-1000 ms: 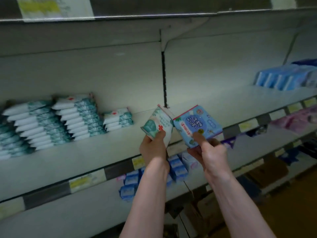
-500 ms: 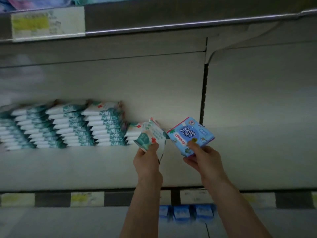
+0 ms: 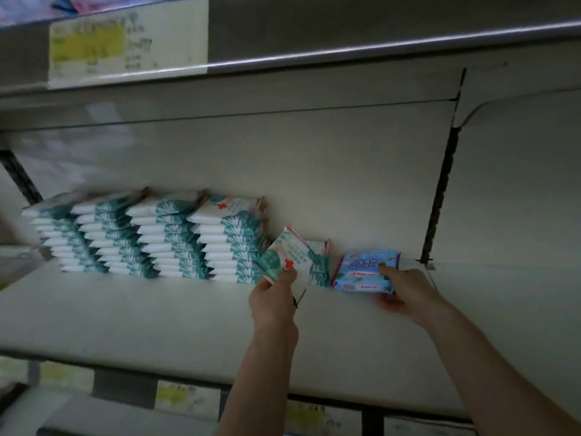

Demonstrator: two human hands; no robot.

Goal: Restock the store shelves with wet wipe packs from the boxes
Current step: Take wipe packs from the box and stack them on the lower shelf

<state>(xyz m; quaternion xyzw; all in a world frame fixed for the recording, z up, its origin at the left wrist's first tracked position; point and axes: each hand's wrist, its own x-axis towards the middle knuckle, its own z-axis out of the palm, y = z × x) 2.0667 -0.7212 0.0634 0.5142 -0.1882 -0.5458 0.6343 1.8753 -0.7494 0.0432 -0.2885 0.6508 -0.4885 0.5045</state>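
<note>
My left hand (image 3: 274, 297) grips a white and teal wet wipe pack with a red cross (image 3: 287, 256), tilted, just in front of a short stack of the same packs (image 3: 320, 262). My right hand (image 3: 405, 294) pinches a blue wet wipe pack (image 3: 366, 272) low over the white shelf board (image 3: 157, 316), close to the back wall and right of the short stack. Several tall stacks of white and teal packs (image 3: 163, 237) stand in a row to the left along the back of the shelf.
The shelf above (image 3: 314, 51) overhangs closely, with a yellow price label (image 3: 125, 42) on its edge. A slotted upright (image 3: 440, 196) runs down the back wall right of my hands. Price tags (image 3: 185, 396) line the front rail.
Both hands have reached deeper into the shelf. The blue pack has gone down and back, level with the board next to the short stack. The teal pack moved closer to the stacks.
</note>
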